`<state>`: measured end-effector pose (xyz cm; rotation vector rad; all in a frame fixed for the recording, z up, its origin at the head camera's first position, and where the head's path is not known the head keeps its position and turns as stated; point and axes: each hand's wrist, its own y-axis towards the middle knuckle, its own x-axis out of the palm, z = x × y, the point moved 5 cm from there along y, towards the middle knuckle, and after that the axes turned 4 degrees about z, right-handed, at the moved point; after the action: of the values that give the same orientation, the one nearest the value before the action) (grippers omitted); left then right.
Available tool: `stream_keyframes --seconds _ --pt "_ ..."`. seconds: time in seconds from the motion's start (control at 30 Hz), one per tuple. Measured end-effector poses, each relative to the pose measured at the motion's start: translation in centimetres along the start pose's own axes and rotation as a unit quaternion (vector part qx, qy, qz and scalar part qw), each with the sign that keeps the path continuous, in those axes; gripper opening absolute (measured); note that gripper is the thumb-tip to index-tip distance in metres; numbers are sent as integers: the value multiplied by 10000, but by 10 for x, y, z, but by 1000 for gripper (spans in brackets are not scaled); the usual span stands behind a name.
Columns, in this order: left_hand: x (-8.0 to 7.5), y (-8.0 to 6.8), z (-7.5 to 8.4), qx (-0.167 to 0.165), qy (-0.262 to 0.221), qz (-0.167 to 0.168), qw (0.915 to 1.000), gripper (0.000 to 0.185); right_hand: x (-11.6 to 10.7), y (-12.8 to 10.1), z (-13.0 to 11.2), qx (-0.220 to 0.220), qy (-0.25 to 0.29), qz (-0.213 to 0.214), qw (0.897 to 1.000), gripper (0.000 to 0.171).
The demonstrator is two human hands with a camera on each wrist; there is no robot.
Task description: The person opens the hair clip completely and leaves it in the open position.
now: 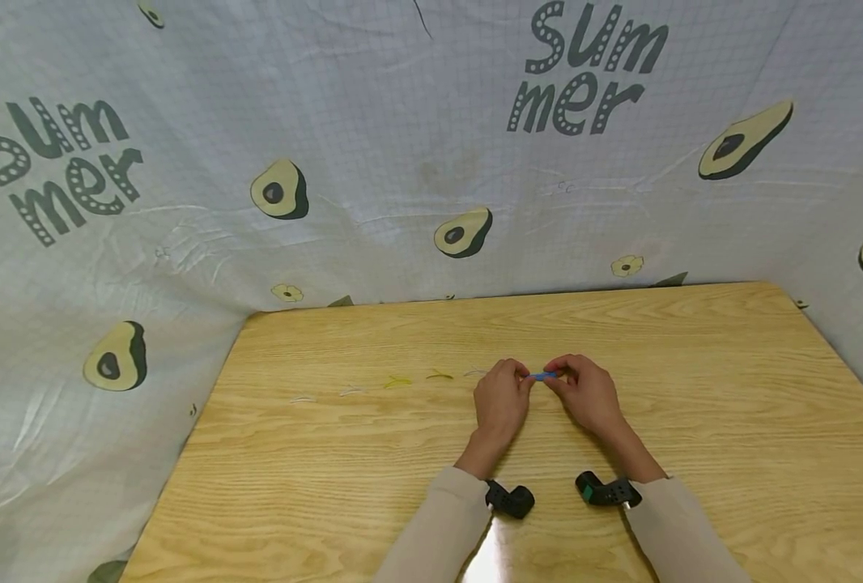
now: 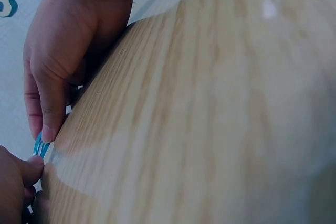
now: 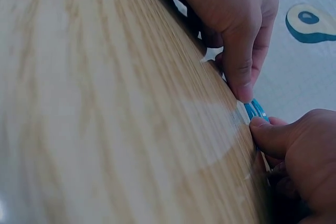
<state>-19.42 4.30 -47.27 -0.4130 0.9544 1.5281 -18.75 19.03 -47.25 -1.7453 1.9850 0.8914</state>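
Note:
In the head view both hands meet above the table, right of its middle. My left hand [image 1: 500, 397] and my right hand [image 1: 588, 394] pinch opposite ends of a small blue band-like piece [image 1: 543, 376] between thumb and fingers. The wrist views show the piece [image 3: 255, 110] as thin teal strands with a narrow gap between them. Its ends are hidden under the fingertips; its exact kind is unclear. Just left of my left hand lies a thin pale piece [image 1: 474, 372], partly behind the fingers.
A row of thin little pieces runs leftward on the wooden table [image 1: 315, 486]: a dark yellow one [image 1: 440, 374], a bright yellow one [image 1: 397, 382] and two whitish ones [image 1: 351, 392]. A printed cloth [image 1: 373, 202] hangs behind. Each wrist wears a black camera [image 1: 510, 500].

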Motion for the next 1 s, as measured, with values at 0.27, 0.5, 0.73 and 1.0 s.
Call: stream_keyframes --seconds 0.27,0.5,0.73,1.0 --pt "-1 -1 -1 168 -161 61 9997 13 0 -2 0 -103 32 55 9999 12" --pt "-7 -7 -1 358 -813 182 9959 12 -2 -4 -3 -141 230 -71 9996 12" --pt "-17 -11 -4 448 -1613 87 9858 10 -6 -8 -12 -399 450 -263 9978 12" --pt "-32 -19 -15 296 -2360 -228 9710 10 -6 -15 -30 -587 666 -500 9948 9"
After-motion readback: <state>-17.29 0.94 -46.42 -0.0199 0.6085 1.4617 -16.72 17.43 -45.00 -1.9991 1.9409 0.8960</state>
